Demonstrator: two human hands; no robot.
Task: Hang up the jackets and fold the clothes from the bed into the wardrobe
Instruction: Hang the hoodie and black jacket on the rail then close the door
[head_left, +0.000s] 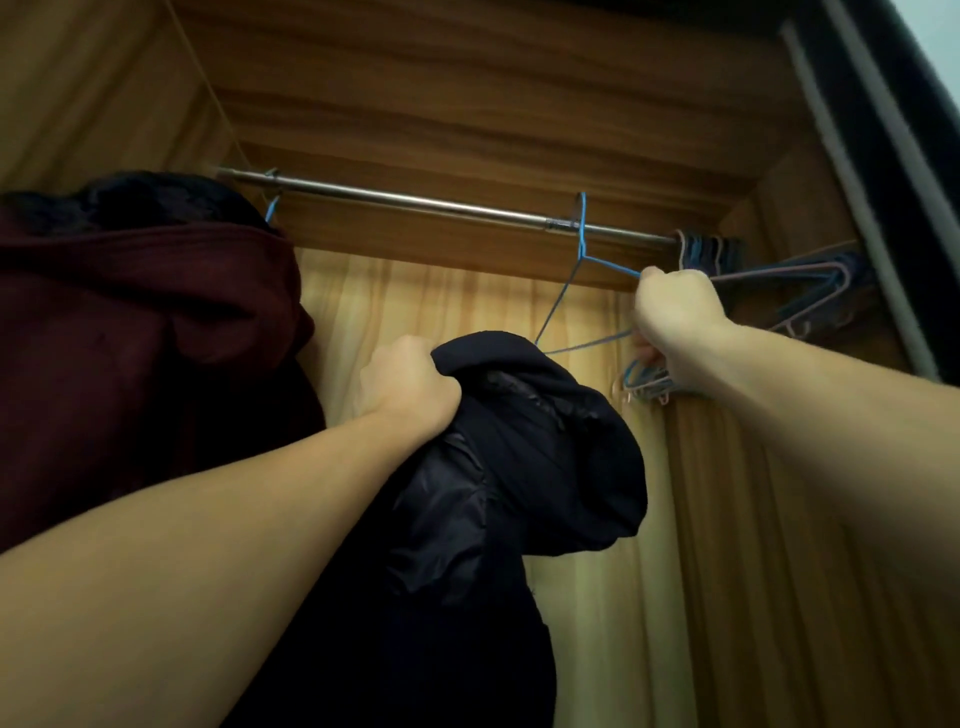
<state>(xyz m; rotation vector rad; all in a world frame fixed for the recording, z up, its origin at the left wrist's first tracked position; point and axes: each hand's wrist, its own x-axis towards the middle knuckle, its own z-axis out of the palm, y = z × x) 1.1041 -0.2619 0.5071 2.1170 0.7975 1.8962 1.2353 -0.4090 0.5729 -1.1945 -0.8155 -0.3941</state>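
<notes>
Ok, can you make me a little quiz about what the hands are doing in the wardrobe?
1. True or false: the left hand grips the dark jacket.
2. Which thing does the right hand hold? A) the blue hanger B) the maroon garment C) the metal rail
3. Fill in: the blue hanger's hook sits over the metal ____.

Key:
1. True. Its fingers are curled round the bunched fabric.
2. A. It grips the hanger's wire shoulder, beside the bunch of spare hangers.
3. Rail.
</notes>
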